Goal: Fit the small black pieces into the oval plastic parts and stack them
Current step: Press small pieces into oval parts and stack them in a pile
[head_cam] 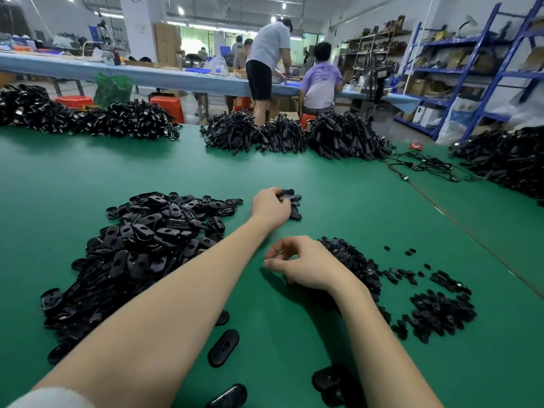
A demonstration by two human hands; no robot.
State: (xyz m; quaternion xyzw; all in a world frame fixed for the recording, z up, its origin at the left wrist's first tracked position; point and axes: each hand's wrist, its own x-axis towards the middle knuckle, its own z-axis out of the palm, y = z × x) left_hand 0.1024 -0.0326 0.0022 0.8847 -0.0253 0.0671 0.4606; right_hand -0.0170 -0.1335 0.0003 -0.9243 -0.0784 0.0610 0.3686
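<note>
Left hand (pixel 269 209) stretched toward the far middle of the surface (pixel 323 184), fingers curled on an oval part at the small stack (pixel 290 201), itself half hidden behind the knuckles. Right hand (pixel 303 265) nearer the body, thumb and forefinger pinched together; whether on a small piece, too tiny to tell. Ovals heap (pixel 141 248) just left of the left forearm, long axes every way; small pieces (pixel 356 263) touching the right hand's far side, so closer to it. Loose ovals (pixel 223 347) by the near edge, one cut off.
</note>
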